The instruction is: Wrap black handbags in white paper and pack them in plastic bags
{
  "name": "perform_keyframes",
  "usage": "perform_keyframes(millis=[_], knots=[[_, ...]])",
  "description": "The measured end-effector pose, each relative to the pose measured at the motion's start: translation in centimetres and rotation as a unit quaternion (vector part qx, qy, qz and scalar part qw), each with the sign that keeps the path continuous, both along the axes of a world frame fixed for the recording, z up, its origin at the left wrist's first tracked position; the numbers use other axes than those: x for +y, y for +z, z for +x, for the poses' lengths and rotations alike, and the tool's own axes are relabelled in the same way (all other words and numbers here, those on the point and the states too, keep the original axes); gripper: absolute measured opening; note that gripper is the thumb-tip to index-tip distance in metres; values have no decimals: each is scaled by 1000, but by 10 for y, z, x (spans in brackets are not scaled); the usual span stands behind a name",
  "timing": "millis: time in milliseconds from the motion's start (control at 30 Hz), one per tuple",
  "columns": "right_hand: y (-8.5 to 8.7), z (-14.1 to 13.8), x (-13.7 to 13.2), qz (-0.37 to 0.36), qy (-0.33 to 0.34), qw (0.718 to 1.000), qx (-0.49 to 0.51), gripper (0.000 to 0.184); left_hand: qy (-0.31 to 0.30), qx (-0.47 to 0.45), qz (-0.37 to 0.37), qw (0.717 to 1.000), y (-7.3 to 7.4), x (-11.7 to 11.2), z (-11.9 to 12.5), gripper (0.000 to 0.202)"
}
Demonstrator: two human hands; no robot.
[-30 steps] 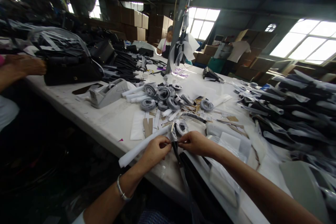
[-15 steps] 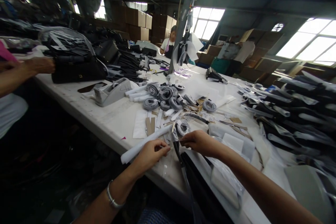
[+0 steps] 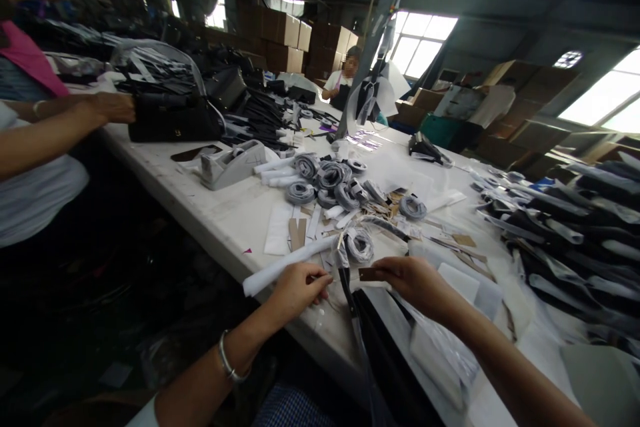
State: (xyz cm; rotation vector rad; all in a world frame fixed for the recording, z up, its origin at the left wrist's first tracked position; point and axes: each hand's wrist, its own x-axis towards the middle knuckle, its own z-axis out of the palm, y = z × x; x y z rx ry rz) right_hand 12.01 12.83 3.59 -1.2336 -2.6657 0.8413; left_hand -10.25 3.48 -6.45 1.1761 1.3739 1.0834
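My right hand [image 3: 413, 280] pinches a small flat brown card strip [image 3: 370, 274] between thumb and fingers. Close by on the left, my left hand [image 3: 303, 290] has thumb and fingertips pressed together; whatever they grip is too small to make out. Between the two hands rises a black strap [image 3: 346, 283] partly covered in clear plastic. It runs down to a black bag-like piece [image 3: 387, 353] at the table edge, whose lower part is out of view. A coil of wrapped grey strap [image 3: 359, 244] lies just beyond my hands.
Several grey coils [image 3: 331, 175], a white foam roll [image 3: 285, 267] and brown card strips [image 3: 297, 233] lie on the white table [image 3: 225, 213]. A tape dispenser [image 3: 233, 163] stands left. Black pieces [image 3: 565, 240] are piled right. Co-workers' arms [image 3: 65, 123] reach in at left beside a black handbag [image 3: 173, 121].
My right hand has drawn slightly away from the strap, and the brown card strip now shows clearly. The view has swung left, bringing more of the co-workers into sight.
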Motion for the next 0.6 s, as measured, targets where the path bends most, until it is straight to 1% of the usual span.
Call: perform_keyframes(millis=[167, 267, 367, 467, 600], knots=[[0, 4, -4, 27, -24, 999, 8, 26, 34, -13, 16, 999, -1, 3, -3, 23], [0, 5, -7, 34, -33, 999, 8, 25, 39, -57, 11, 998, 2, 1, -10, 25], [-1, 5, -8, 37, -39, 999, -9, 23, 4, -135, -17, 991, 6, -6, -15, 32], [-2, 4, -8, 38, -40, 998, -16, 23, -30, -219, -37, 975, 9, -14, -16, 34], [-4, 1, -11, 35, -38, 998, 34, 20, -53, -306, -24, 950, 11, -17, -10, 35]])
